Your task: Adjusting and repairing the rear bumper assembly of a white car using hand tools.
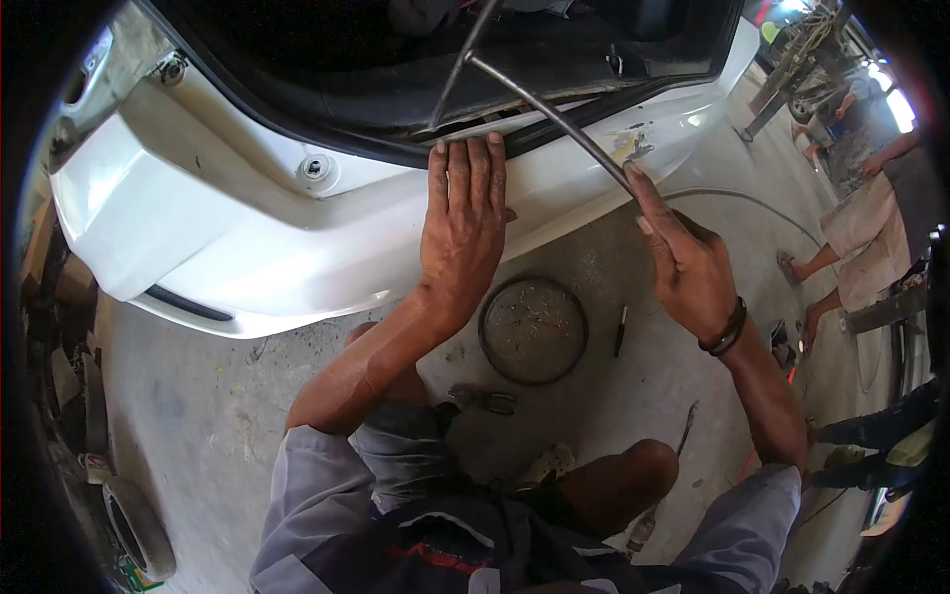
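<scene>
The white rear bumper (267, 233) of a car spans the upper part of the view, below an open boot with a black rubber seal (332, 148). My left hand (463, 213) lies flat on the bumper's top edge, fingers straight and side by side, fingertips at the seal. My right hand (690, 262) is closed round the near end of a long T-shaped metal bar (549, 111). The bar slopes up and left over the boot sill. One end of its crosspiece points down at the sill, just beyond my left fingertips; the other runs out of view.
On the concrete floor lie a black ring (534, 380), a dark pen-like tool (620, 331) and a black tool (483, 399). A hose (752, 196) curves across the right. Several people (871, 223) are at the right edge. A tyre (139, 530) rests at lower left.
</scene>
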A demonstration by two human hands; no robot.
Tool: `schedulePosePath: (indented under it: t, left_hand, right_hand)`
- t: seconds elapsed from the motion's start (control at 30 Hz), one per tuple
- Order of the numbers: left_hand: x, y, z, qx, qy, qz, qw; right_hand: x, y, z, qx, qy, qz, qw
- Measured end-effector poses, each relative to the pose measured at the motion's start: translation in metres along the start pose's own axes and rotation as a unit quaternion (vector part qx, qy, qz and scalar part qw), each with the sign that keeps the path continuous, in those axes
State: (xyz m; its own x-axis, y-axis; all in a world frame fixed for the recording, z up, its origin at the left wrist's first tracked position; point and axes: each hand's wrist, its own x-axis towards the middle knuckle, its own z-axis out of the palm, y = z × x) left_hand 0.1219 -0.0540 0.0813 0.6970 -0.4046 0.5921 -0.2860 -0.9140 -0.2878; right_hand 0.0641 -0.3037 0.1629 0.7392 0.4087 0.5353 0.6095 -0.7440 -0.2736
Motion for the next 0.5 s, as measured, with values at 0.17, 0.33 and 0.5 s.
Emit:
schedulePosePath:
  t: [0.17, 0.33, 0.5]
  left_hand:
    - [-0.001, 0.0, 0.001, 0.004, 0.002, 0.0, 1.0]
    - [0.001, -0.008, 0.002, -0.038, 0.03, 0.025, 0.999]
    - [0.024, -0.054, -0.012, -0.024, 0.052, 0.098, 0.994]
  right_hand:
    - [-0.005, 0.004, -0.001, -0.006, 0.045, -0.006, 0.999]
    - [-0.032, 0.018, 0.0, 0.037, -0.002, 0.056, 0.998]
    - [-0.168, 0.062, 0.013, 0.174, 0.151, 0.369, 0.9]
